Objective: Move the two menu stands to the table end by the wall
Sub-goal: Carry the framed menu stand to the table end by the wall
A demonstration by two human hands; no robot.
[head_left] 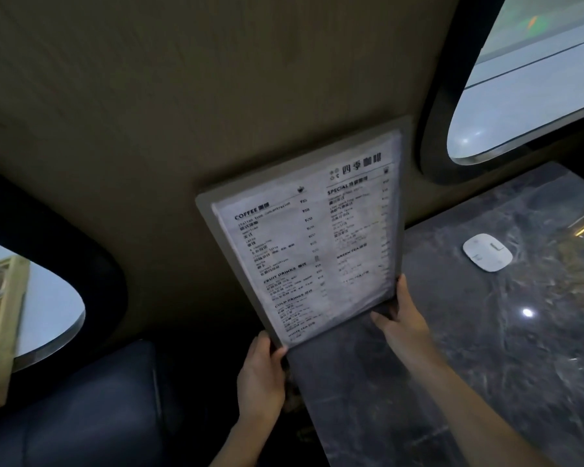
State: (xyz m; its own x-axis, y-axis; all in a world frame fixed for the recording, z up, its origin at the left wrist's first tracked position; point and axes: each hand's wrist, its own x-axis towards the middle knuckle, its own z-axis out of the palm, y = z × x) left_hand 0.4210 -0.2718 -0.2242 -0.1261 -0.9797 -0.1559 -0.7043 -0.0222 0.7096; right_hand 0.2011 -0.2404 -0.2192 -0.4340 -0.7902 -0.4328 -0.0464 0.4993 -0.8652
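Observation:
A grey-framed menu stand (311, 230) with a white printed coffee menu is held up against the beige wall (182, 96), over the left edge of the dark marble table (486, 348). My left hand (262, 375) grips its lower left corner. My right hand (402, 315) grips its lower right corner, fingers on the frame's edge. The menu is tilted, its top leaning to the right. Only this one menu stand is in view.
A white oval device (487, 252) lies on the table near the wall. A rounded window (536, 79) is at the upper right, another (48, 308) at the left. A dark blue seat (81, 416) sits below left. A wooden tray edge (0, 332) shows at far left.

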